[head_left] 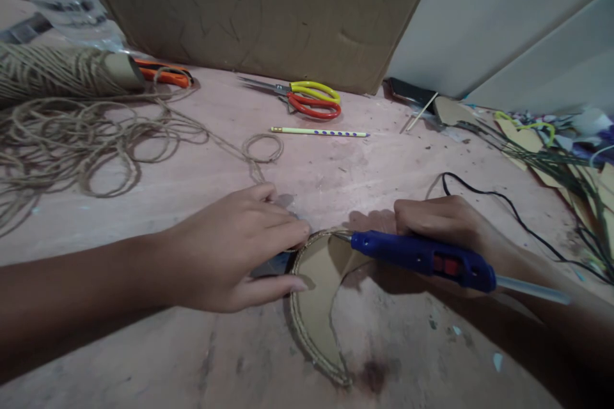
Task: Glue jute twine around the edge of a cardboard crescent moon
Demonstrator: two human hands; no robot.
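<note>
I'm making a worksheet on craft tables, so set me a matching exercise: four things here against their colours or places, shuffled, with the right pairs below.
Things
1. hot glue gun
2. scissors
3. pencil
4. cardboard crescent

Colours or places
A. pale, with purple-blue spots
B. at the left hand, with twine along its outer curve
C. red and yellow at one end
D. mostly blue, held in the right hand

Right pairs: 1-D, 2-C, 3-A, 4-B
</note>
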